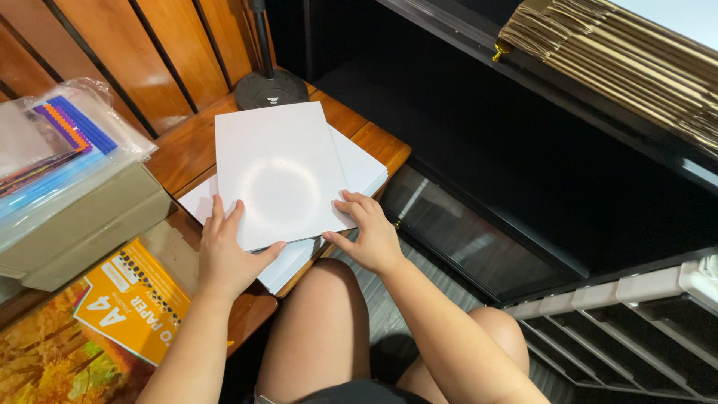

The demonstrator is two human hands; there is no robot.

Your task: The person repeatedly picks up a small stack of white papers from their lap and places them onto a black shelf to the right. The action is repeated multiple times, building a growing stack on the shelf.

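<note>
A glossy white sheet [280, 168] lies on top of a stack of white paper [359, 168] on a wooden table [187, 142]. My left hand [224, 251] rests flat on the sheet's near left corner, thumb hooked under its edge. The sheet's near right corner is gripped by my right hand [366, 232], fingers on top and thumb below. The top sheet sits turned a little against the stack beneath it.
A brown cardboard box [97, 217] with plastic-wrapped coloured sheets [60, 142] stands at the left. An orange paper pack [134, 299] lies at the near left. A round black stand base [271, 90] sits behind the stack. Black shelving and folded cardboard [621, 52] are at the right. My knees are below the table edge.
</note>
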